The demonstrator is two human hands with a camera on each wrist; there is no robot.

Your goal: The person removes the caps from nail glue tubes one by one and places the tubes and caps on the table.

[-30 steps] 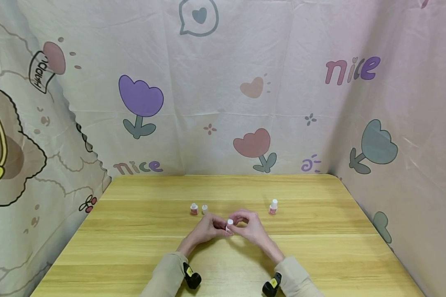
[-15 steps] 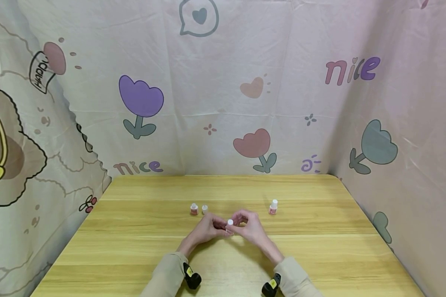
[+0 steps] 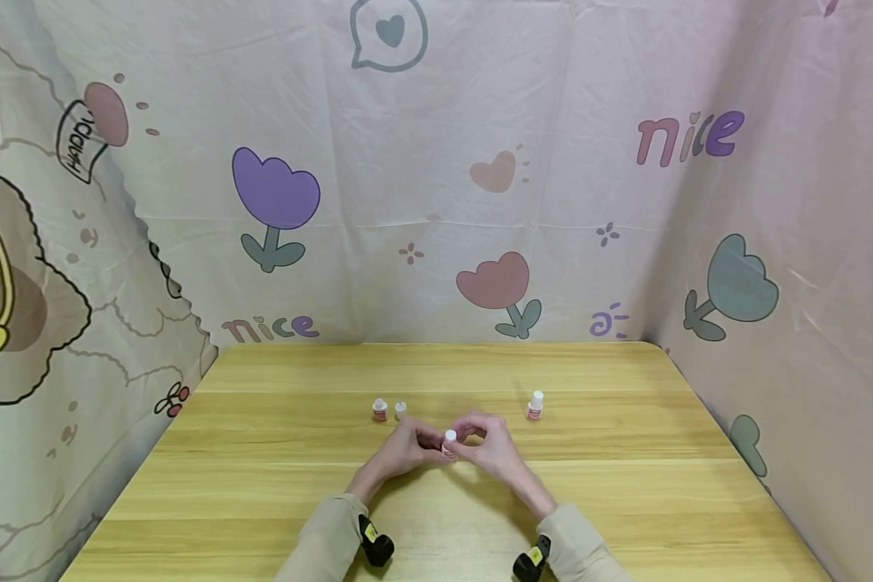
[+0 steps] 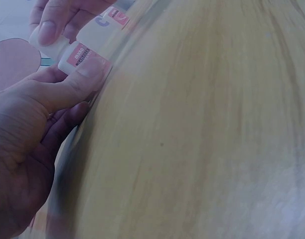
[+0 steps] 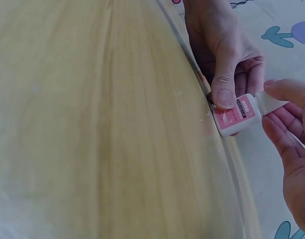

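Note:
Between both hands stands a small white nail glue bottle (image 5: 246, 110) with a pink label, upright at the table's middle. My left hand (image 3: 407, 446) pinches its body, the thumb lying over the label. The white cap (image 4: 54, 50) on top is pinched by thumb and fingers of my right hand (image 3: 489, 446). Whether the cap is loose on the neck, I cannot tell. Beyond the left hand are a similar bottle (image 3: 380, 411) with a narrow nozzle showing and a small whitish piece (image 3: 401, 409) like a cap.
Another glue bottle (image 3: 534, 406) with a tall white cap stands upright to the right, past the right hand. The wooden table (image 3: 284, 485) reaches back to a printed curtain (image 3: 422, 291), which also hangs along both sides.
The right thumb has shifted slightly back and forth at the cap. Both hands, the held bottle and the other things keep their places.

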